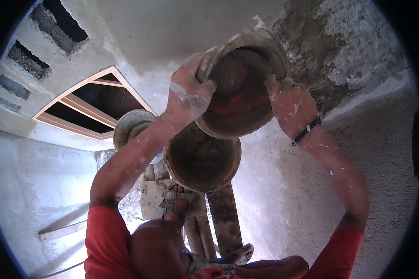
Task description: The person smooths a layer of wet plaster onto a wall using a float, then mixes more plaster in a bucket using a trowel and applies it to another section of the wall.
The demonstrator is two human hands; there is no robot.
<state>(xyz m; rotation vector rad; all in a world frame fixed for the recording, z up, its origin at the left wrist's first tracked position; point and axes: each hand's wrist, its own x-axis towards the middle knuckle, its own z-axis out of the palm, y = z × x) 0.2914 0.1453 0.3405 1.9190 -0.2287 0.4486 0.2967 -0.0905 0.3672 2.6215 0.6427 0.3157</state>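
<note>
Both hands are gripping one bucket: the left hand (189,95) is clamping the left part of the rim, fingers curling over the edge, and the right hand (291,104) is closing on the rim opposite. This red, mortar-crusted bucket (239,90) is being held high against the rough plastered wall (349,60), its mouth facing back toward the camera and its long axis running away from the viewer, tilting up toward the wall.

Risk, as judged: the rim is looking wet and caked, so either hand could be slipping, and any leftover mortar could be falling out toward the person.

Below, a second bucket (202,160) and a third (130,128) are sitting near a sandalled foot (174,204) on planks (223,218).
</note>
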